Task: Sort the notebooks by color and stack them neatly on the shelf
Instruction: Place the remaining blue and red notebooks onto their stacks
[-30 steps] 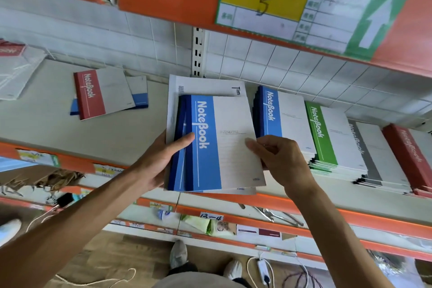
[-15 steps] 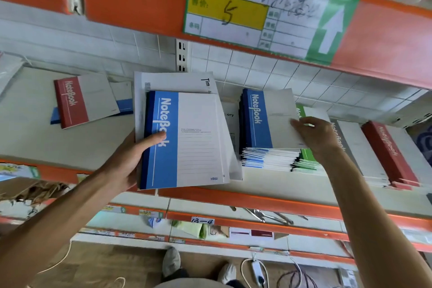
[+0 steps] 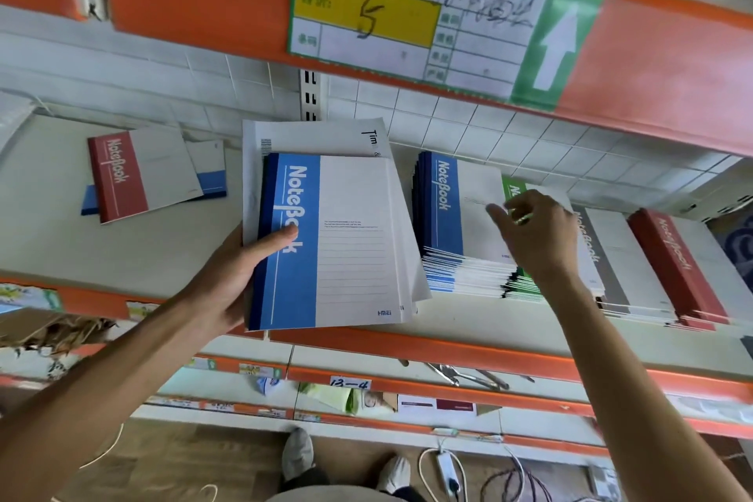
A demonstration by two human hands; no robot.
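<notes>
My left hand [image 3: 228, 281] grips a small bundle of blue notebooks [image 3: 326, 240] by the spine, thumb on the top cover, with a white booklet [image 3: 309, 139] beneath them. The bundle hangs over the shelf's front edge. My right hand [image 3: 533, 236] hovers over the shelved blue stack [image 3: 452, 212], fingers loosely curled and holding nothing. It hides most of the green stack [image 3: 511, 187]. Right of that lie a grey stack [image 3: 603, 257] and a red stack [image 3: 672, 261].
At the left of the cream shelf [image 3: 81, 249] a red notebook [image 3: 122, 175] lies on a blue one [image 3: 212, 179]. An orange upper shelf with a price label [image 3: 407, 12] hangs close overhead. Lower shelves and floor cables [image 3: 448, 465] are below.
My right hand carried one blue notebook from the held bundle to the shelved blue stack, let it go and now hovers just above. The left hand kept hold of the bundle.
</notes>
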